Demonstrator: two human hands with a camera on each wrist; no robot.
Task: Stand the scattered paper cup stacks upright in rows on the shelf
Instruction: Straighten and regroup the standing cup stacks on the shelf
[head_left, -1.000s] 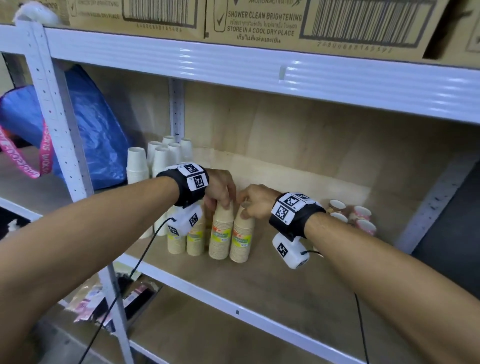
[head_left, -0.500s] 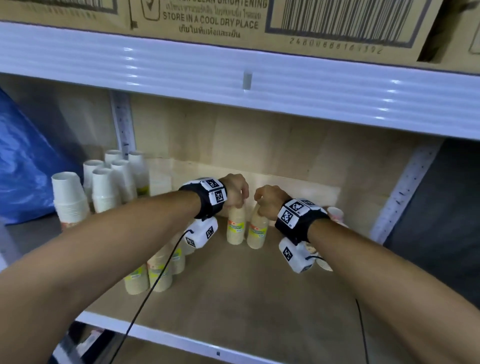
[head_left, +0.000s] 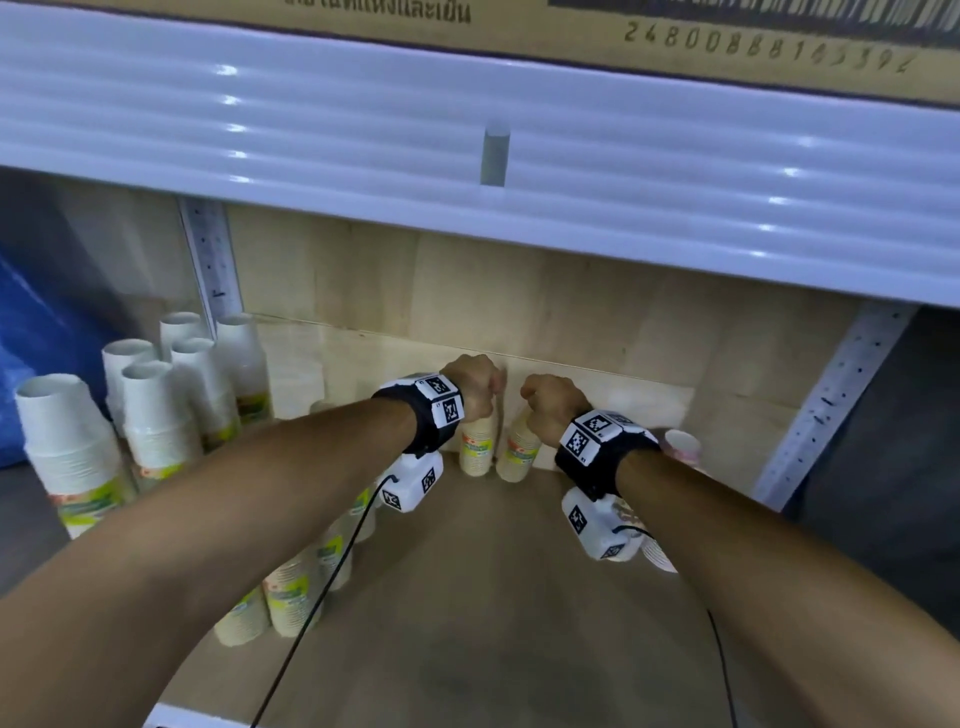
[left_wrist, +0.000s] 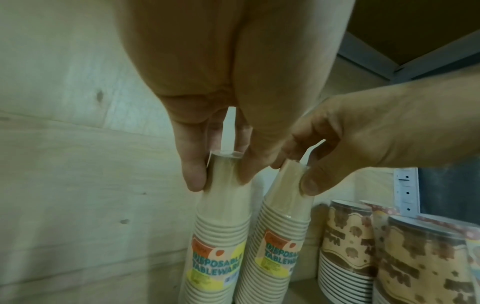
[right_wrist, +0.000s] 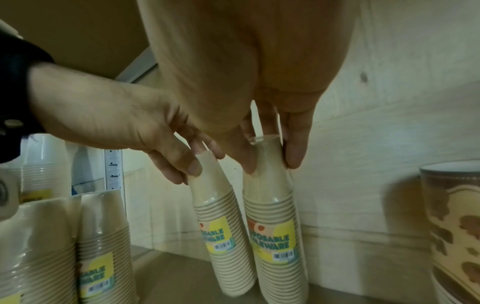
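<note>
Two wrapped beige paper cup stacks with yellow labels stand side by side at the back wall of the wooden shelf (head_left: 493, 597). My left hand (head_left: 478, 384) (left_wrist: 221, 176) pinches the narrow top of the left stack (head_left: 477, 449) (left_wrist: 218, 236) (right_wrist: 215, 226). Just to its right, my right hand (head_left: 550, 400) (right_wrist: 271, 162) pinches the top of the right stack (head_left: 519, 453) (right_wrist: 272, 226) (left_wrist: 278, 236), which leans a little toward the other. Both stacks are bottom-up, and their wide ends are down at the shelf board.
Several white cup stacks (head_left: 156, 405) stand at the back left. More beige stacks (head_left: 291, 597) stand under my left forearm. Brown-patterned cup stacks (left_wrist: 350, 246) (head_left: 683, 447) stand close on the right. The white upper shelf beam (head_left: 363, 135) hangs low overhead. A blue bag (head_left: 31, 338) lies far left.
Both hands have carried the two beige stacks from beside the front-left group deep to the back wall. My head has moved in closer under the upper beam.
</note>
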